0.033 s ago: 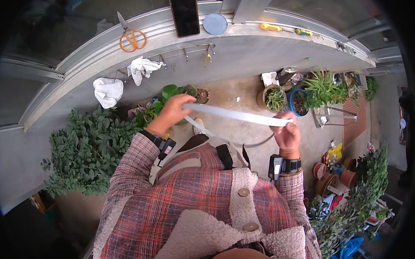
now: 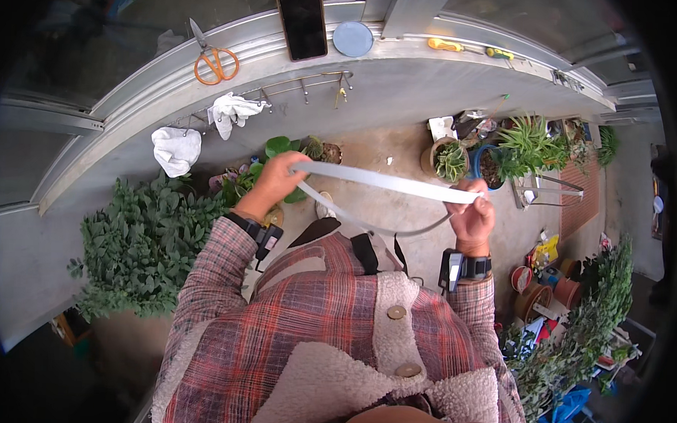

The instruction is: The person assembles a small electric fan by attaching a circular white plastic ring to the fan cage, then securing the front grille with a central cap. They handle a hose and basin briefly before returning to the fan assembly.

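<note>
One dense, dark-green leafy shrub (image 2: 147, 242) marks the left of the view. Beside it, the left hand (image 2: 276, 181), bare beyond a black strapped wrist device (image 2: 268, 240), closes on a long, flat, whitish-grey flexible strip (image 2: 384, 181); the fingertips are partly turned from sight, so the exact contact cannot be read. A pale shoe (image 2: 325, 205) shows below, partly covered by the strip's lower run. The strip itself is suspended between both hands, its upper run nearly straight, its lower run sagging in a shallow curve. The step in hand appears to be holding this length out across its span; the next move, by inference, calls for a firm hold at each side and control of the slack lower run. Whether the two runs form a closed loop or a folded length cannot be told, since the hands cover both turns. At the strip's right, the bare right hand (image 2: 470, 223) pinches it between thumb and fingers, glare blurring the outline there. Farther right, a round reddish-brown pot (image 2: 533, 299) stands among clutter too small and crowded to identify, which fades toward the dark fisheye rim.
</note>
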`<act>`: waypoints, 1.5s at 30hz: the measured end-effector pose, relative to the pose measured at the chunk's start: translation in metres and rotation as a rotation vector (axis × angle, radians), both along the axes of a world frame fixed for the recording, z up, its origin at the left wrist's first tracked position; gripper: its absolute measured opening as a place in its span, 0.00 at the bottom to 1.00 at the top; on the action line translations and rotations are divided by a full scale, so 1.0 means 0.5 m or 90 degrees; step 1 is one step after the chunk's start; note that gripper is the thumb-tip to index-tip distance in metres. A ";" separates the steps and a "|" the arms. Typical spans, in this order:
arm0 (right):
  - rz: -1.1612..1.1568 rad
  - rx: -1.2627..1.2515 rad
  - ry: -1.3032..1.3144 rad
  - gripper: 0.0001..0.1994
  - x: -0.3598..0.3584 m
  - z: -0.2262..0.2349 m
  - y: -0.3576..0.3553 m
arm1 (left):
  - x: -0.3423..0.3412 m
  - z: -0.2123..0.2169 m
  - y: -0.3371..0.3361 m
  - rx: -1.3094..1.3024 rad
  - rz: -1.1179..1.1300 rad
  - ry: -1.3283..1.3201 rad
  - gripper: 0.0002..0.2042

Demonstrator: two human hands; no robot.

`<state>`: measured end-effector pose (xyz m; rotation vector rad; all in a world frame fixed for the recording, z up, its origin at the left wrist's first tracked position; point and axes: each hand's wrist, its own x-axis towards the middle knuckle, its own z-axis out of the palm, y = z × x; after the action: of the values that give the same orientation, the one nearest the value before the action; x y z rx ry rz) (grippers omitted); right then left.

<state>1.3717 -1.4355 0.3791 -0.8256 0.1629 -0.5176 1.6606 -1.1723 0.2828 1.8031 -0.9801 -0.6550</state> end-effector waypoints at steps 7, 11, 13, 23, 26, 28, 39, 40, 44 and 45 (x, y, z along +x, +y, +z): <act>-0.020 0.077 0.173 0.15 0.066 -0.197 -0.118 | 0.090 0.151 -0.056 -0.028 0.207 -0.229 0.07; 0.079 0.042 0.462 0.17 0.090 -0.311 -0.158 | 0.128 0.214 -0.182 -0.016 0.089 -0.349 0.06; 0.110 -0.154 0.531 0.24 0.114 -0.342 -0.175 | 0.138 0.224 -0.240 0.032 0.055 -0.397 0.08; -0.101 -0.883 0.344 0.34 0.348 -0.189 -0.191 | 0.158 0.139 -0.425 0.260 -0.150 -0.551 0.05; -0.059 -0.908 0.272 0.24 0.412 -0.182 -0.184 | 0.144 0.106 -0.452 0.250 -0.202 -0.560 0.05; 0.035 -0.899 0.347 0.17 0.449 -0.198 -0.185 | 0.139 0.096 -0.459 0.234 -0.195 -0.570 0.05; 0.054 -0.854 0.350 0.11 0.520 -0.282 -0.182 | 0.177 0.129 -0.226 0.223 0.172 -0.574 0.13; 0.038 -0.861 0.358 0.11 0.525 -0.283 -0.181 | 0.180 0.130 -0.203 0.247 0.181 -0.563 0.13; -0.002 -0.901 0.376 0.14 0.512 -0.245 -0.187 | 0.165 0.117 -0.152 0.233 0.243 -0.574 0.12; -0.011 -0.904 0.365 0.14 0.506 -0.227 -0.189 | 0.159 0.115 -0.140 0.223 0.260 -0.573 0.12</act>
<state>1.6246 -1.5298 0.2655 -2.3616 0.3308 -0.3450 1.7399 -1.2425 0.3404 2.5905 -1.0304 0.3148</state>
